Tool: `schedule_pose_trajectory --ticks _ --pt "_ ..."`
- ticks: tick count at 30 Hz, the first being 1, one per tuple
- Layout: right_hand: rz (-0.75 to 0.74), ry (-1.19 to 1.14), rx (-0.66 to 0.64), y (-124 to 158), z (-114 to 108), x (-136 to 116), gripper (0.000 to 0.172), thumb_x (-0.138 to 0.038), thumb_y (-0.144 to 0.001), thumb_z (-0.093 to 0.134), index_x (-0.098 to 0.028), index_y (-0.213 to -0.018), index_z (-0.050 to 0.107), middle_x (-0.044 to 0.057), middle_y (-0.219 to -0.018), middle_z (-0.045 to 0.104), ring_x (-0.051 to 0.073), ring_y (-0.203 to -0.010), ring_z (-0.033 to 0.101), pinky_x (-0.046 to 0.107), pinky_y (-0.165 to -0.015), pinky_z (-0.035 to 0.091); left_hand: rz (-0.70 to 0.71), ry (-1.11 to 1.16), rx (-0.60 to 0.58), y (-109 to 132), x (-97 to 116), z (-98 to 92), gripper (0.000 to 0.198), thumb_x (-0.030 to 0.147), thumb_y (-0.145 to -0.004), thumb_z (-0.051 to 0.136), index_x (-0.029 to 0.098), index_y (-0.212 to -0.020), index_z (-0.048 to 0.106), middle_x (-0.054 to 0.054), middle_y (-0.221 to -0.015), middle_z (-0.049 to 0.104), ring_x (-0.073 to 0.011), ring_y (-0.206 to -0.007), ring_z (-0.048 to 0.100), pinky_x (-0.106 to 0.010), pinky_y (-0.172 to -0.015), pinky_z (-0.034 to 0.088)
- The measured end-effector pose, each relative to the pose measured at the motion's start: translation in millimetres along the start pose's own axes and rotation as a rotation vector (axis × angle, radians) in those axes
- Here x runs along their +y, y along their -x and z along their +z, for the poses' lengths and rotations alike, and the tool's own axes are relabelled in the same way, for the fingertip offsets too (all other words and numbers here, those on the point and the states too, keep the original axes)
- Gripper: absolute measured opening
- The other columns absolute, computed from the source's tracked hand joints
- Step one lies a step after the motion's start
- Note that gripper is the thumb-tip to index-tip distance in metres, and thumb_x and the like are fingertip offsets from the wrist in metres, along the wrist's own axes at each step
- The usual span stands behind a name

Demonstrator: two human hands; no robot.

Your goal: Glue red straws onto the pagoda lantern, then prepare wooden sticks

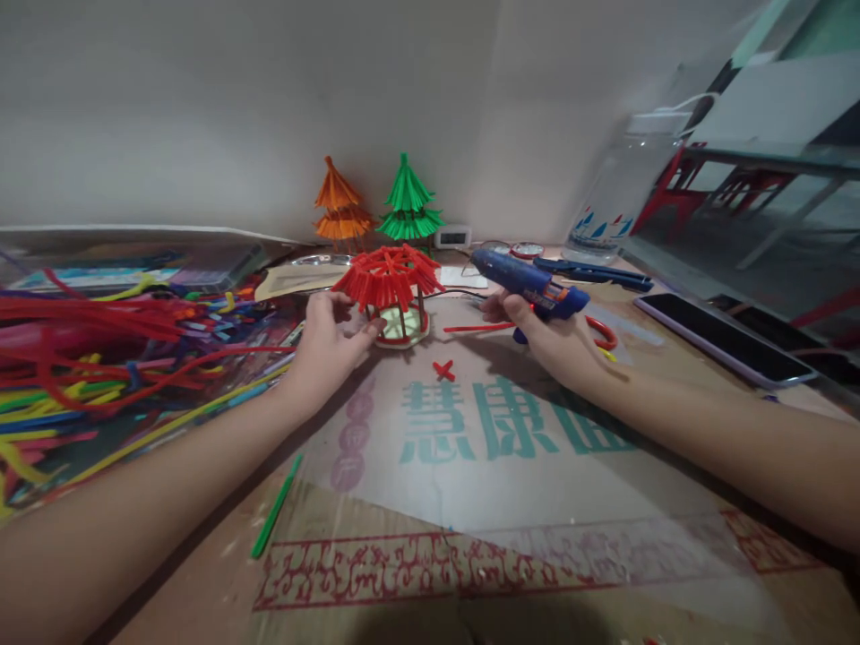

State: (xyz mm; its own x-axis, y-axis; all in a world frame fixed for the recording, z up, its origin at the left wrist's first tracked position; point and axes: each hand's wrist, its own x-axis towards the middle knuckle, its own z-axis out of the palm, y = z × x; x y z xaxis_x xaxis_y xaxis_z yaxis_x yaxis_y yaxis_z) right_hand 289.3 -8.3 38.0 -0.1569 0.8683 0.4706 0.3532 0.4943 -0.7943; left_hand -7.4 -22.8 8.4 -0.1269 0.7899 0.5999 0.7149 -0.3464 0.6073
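Observation:
A small pavilion model with a red pipe-cleaner roof [390, 276] stands on a pale round base [403, 330] with dark posts. My left hand [336, 345] grips it at its left side, thumb by the posts and fingers under the roof edge. In my right hand [554, 340] is a blue hot glue gun [524, 279], its nozzle pointing left towards the roof. Below the model lie short red pipe-cleaner pieces [443, 369], crossed. A thin red strip [477, 329] reaches left from beside my right hand.
Pipe cleaners [100, 358] of many colours heap at the left. Behind the model stand an orange tower [339, 206] and a green tower [408, 202]. A water bottle [618, 197], a stapler-like blue tool [595, 273] and a phone [722, 336] are at the right. A green strip [277, 506] lies in front.

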Motion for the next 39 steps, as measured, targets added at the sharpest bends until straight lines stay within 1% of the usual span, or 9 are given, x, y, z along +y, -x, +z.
schedule_pose_trajectory --ticks 2,6,9,13,19,22,29,34,39 --pt "0.035 -0.039 0.046 -4 1 5 0.057 -0.079 -0.086 0.056 -0.025 -0.087 0.072 0.008 -0.093 0.077 0.026 -0.088 0.075 0.041 -0.084 0.061 0.139 -0.072 0.036 9 14 -7.8 0.021 0.038 -0.089 0.065 0.021 -0.090 0.052 -0.002 -0.090 0.058 -0.0188 -0.081 0.057 -0.036 -0.079 0.049" --pt "0.055 -0.103 0.064 -8 3 10 0.059 -0.081 -0.083 0.058 -0.023 -0.084 0.070 0.007 -0.085 0.076 0.022 -0.078 0.073 0.035 -0.076 0.060 0.546 -0.133 -0.365 26 46 -8.8 0.021 0.041 -0.095 0.065 0.021 -0.088 0.062 -0.003 -0.088 0.068 -0.0203 -0.087 0.061 -0.035 -0.081 0.048" --pt "0.055 -0.052 0.036 -7 3 7 0.060 -0.080 -0.085 0.057 -0.021 -0.085 0.071 0.007 -0.079 0.074 0.021 -0.077 0.073 0.033 -0.076 0.058 0.512 -0.173 -0.485 27 57 5.0 0.040 0.045 -0.094 0.068 0.018 -0.122 0.065 -0.011 -0.123 0.071 -0.0270 -0.113 0.063 -0.041 -0.097 0.048" --pt "0.070 0.035 -0.001 -5 2 2 0.063 -0.080 -0.087 0.054 -0.019 -0.087 0.072 0.006 -0.076 0.073 0.020 -0.074 0.070 0.031 -0.072 0.056 0.452 -0.130 -0.554 22 53 18.0 0.019 0.031 -0.099 0.060 0.020 -0.103 0.075 -0.006 -0.107 0.075 -0.0240 -0.103 0.067 -0.039 -0.093 0.051" --pt "0.048 0.080 -0.055 -5 0 1 0.066 -0.082 -0.088 0.050 -0.020 -0.089 0.071 0.006 -0.077 0.072 0.021 -0.074 0.070 0.032 -0.070 0.054 0.405 -0.100 -0.478 27 41 -0.4 0.029 0.020 -0.099 0.050 0.018 -0.120 0.070 -0.009 -0.112 0.077 -0.0234 -0.101 0.070 -0.040 -0.090 0.053" --pt "0.057 0.092 -0.056 -4 0 3 0.062 -0.080 -0.090 0.050 -0.021 -0.090 0.071 0.007 -0.079 0.073 0.023 -0.077 0.070 0.034 -0.073 0.054 0.337 -0.093 -0.472 28 29 -18.6 0.023 0.016 -0.094 0.050 0.021 -0.097 0.071 -0.004 -0.101 0.076 -0.0210 -0.094 0.069 -0.038 -0.088 0.052" --pt "0.051 0.078 -0.053 -5 -1 8 0.060 -0.080 -0.089 0.049 -0.023 -0.091 0.071 0.007 -0.078 0.074 0.027 -0.079 0.072 0.041 -0.077 0.057 -0.007 -0.072 -0.077 19 -8 -19.1 0.030 0.026 -0.079 0.060 0.020 -0.108 0.054 -0.010 -0.113 0.059 -0.0260 -0.106 0.060 -0.044 -0.095 0.051" --pt "0.013 -0.025 -0.048 -2 1 4 0.055 -0.076 -0.088 0.057 -0.025 -0.101 0.073 0.008 -0.099 0.079 0.028 -0.092 0.075 0.046 -0.091 0.058 -0.013 -0.039 -0.130 13 -13 -1.3 0.057 0.038 -0.080 0.068 0.019 -0.128 0.045 -0.015 -0.129 0.056 -0.0288 -0.121 0.059 -0.048 -0.105 0.048" --pt "0.024 0.001 -0.047 -1 2 0 0.061 -0.079 -0.088 0.054 -0.021 -0.097 0.073 0.010 -0.096 0.078 0.027 -0.089 0.075 0.043 -0.087 0.059 0.001 -0.056 -0.126 20 6 -11.8 0.029 0.042 -0.086 0.067 0.019 -0.099 0.056 -0.008 -0.104 0.063 -0.0240 -0.098 0.063 -0.042 -0.091 0.052"
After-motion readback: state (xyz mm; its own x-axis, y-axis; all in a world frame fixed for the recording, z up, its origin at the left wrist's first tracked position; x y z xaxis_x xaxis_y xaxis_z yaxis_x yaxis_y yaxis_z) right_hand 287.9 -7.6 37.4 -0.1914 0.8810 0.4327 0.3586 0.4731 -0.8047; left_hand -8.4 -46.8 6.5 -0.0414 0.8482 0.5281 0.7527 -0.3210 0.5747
